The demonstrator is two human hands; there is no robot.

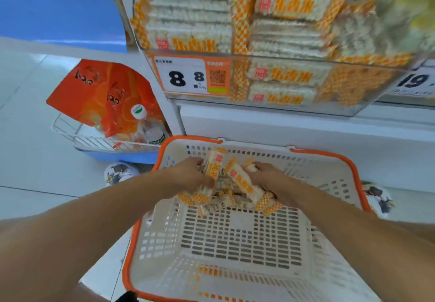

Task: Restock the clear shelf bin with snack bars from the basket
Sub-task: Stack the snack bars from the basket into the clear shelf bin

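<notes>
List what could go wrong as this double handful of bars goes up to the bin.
Both the left hand and right hand grip loose snack bars in the basket; some stick out and may slip out on the lift. The clear bin already looks nearly full, so bars could spill over its front.

A pale tiled floor (28, 141) with thin dark grout lines fills the left side under bright, even light. A white shelf unit (282, 127) runs across the right, its base plain. Beside it, a white wire rack (94, 140) on a blue base (122, 157) holds an orange bag (101, 94) and a bottle (150, 127). A blue panel (58, 12) rises at upper left, possibly another display. An orange-framed price tag (188, 75) reads 8.8.
</notes>
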